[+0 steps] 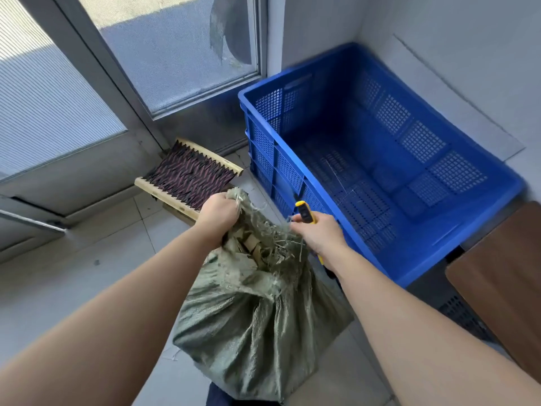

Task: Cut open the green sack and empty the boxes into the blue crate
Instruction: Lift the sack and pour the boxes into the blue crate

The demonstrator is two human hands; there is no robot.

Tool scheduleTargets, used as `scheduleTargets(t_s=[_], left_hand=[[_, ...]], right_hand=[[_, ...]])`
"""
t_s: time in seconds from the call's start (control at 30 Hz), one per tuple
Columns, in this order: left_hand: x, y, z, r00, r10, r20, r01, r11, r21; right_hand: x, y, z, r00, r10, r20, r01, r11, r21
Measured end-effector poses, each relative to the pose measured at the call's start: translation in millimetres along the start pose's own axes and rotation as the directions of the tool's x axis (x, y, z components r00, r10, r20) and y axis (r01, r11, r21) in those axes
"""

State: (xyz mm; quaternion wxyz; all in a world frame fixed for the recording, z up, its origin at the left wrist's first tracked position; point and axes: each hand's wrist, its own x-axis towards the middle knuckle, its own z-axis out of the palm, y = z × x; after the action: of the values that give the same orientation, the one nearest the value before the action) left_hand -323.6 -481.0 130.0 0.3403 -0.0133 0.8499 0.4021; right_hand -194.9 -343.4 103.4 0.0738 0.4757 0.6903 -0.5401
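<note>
1. Low in the middle of the frame, the green sack [257, 326] stands on the tiled floor [87, 273] between the person's two forearms, its woven cloth creased and bunched.
2. At its top the sack is torn open, with frayed strands hanging from the ragged edge; brown cardboard boxes [251, 244] show inside the opening.
3. Left grip [218, 213], just left of the opening, clenches a gathered fold of the sack's upper edge and holds it raised.
4. Right grip [317, 234], just right of the opening, is wrapped round a yellow utility knife [306, 212], with the thumb on the top of the handle.
5. The knife's front end points toward the upper part of the frame, in front of the crate's near wall; the blade is too blurred to make out clearly.
6. Loose sack fibres lie against the right grip, so the sack's mouth sits directly between the two grips, touching both.
7. Right of centre, the blue crate [421, 139] sits in the corner against the wall, its perforated sides and floor visible, just beside the sack.
8. Left of the crate, a small woven stool [190, 174] stands before a glass door [175, 54].
9. At the lower right edge lies a brown board [503, 273].
</note>
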Motion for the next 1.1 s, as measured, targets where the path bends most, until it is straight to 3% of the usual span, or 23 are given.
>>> scheduleTargets(t_s=[0.1, 0.17, 0.27, 0.37, 0.47, 0.5, 0.57, 0.6, 0.63, 0.67, 0.7, 0.73, 0.8, 0.87, 0.93, 1.03, 1.1], left_hand=[[-6.9, 10.5, 4.3, 0.997, -0.062, 0.054, 0.065, 0.996, -0.064], [-7.0, 15.9, 8.8, 0.998, -0.049, 0.051, 0.051, 0.998, -0.035], [-2.6, 15.8, 9.4, 0.999, -0.045, 0.028, 0.045, 0.999, 0.012], [0.4, 10.6, 6.4, 0.986, -0.056, 0.156, 0.065, 0.997, -0.052], [-1.1, 11.8, -0.4, 0.960, 0.000, 0.281, 0.047, 0.986, -0.159], [-0.7, 12.2, -4.1, 0.940, 0.029, 0.341, 0.014, 0.992, -0.123], [-1.0, 14.6, -10.1, 0.895, 0.045, 0.444, -0.124, 0.981, 0.151], [-1.5, 14.0, -11.0, 0.890, 0.026, 0.455, -0.220, 0.899, 0.379], [-0.9, 11.4, -10.2, 0.901, 0.019, 0.434, -0.300, 0.750, 0.590], [-1.7, 10.6, -10.0, 0.926, 0.046, 0.375, -0.328, 0.595, 0.734], [-1.6, 10.5, -10.3, 0.948, 0.091, 0.304, -0.306, 0.523, 0.796], [1.0, 10.1, -11.1, 0.962, 0.132, 0.241, -0.273, 0.546, 0.792], [7.9, 12.2, -12.2, 0.976, 0.123, 0.178, -0.210, 0.729, 0.652], [12.7, 17.0, -11.0, 0.982, 0.148, 0.114, -0.187, 0.812, 0.554], [16.3, 19.1, -7.5, 0.978, 0.204, 0.048, -0.194, 0.797, 0.571], [22.5, 11.9, -6.0, 0.971, 0.238, 0.011, -0.204, 0.806, 0.556], [28.0, 7.3, -8.1, 0.977, 0.212, 0.002, -0.188, 0.862, 0.471]], right_hand=[[-14.7, -10.4, 5.4, 0.966, -0.069, 0.249, 0.032, 0.988, 0.149], [-19.2, -11.6, 12.8, 0.945, -0.129, 0.301, 0.060, 0.972, 0.227], [-17.0, -6.0, 23.4, 0.953, -0.165, 0.255, 0.119, 0.975, 0.185], [-12.1, -5.1, 25.9, 0.978, -0.127, 0.164, 0.116, 0.991, 0.072], [-2.4, -6.7, 18.7, 1.000, 0.007, 0.028, -0.012, 0.980, 0.196], [2.2, -6.5, 15.7, 0.999, 0.045, -0.019, -0.039, 0.972, 0.233], [11.7, -5.4, 7.1, 0.986, 0.108, -0.130, -0.067, 0.956, 0.286], [14.9, -4.0, 1.7, 0.973, 0.136, -0.188, -0.075, 0.950, 0.303], [17.6, -0.3, -3.6, 0.958, 0.166, -0.233, -0.089, 0.947, 0.309], [17.6, 2.9, -8.2, 0.949, 0.187, -0.254, -0.105, 0.947, 0.304], [17.2, 7.7, -11.0, 0.953, 0.185, -0.240, -0.114, 0.953, 0.281], [15.6, 12.0, -12.3, 0.964, 0.169, -0.206, -0.113, 0.960, 0.255], [15.2, 22.1, -8.9, 0.980, 0.161, -0.120, -0.144, 0.979, 0.141], [15.4, 29.0, -5.1, 0.984, 0.165, -0.062, -0.174, 0.964, -0.199], [13.8, 29.4, -7.5, 0.981, 0.166, -0.104, -0.196, 0.856, -0.478], [14.2, 31.1, -13.8, 0.956, 0.208, -0.205, -0.283, 0.833, -0.476], [16.2, 32.7, -13.8, 0.947, 0.241, -0.214, -0.303, 0.890, -0.340]])
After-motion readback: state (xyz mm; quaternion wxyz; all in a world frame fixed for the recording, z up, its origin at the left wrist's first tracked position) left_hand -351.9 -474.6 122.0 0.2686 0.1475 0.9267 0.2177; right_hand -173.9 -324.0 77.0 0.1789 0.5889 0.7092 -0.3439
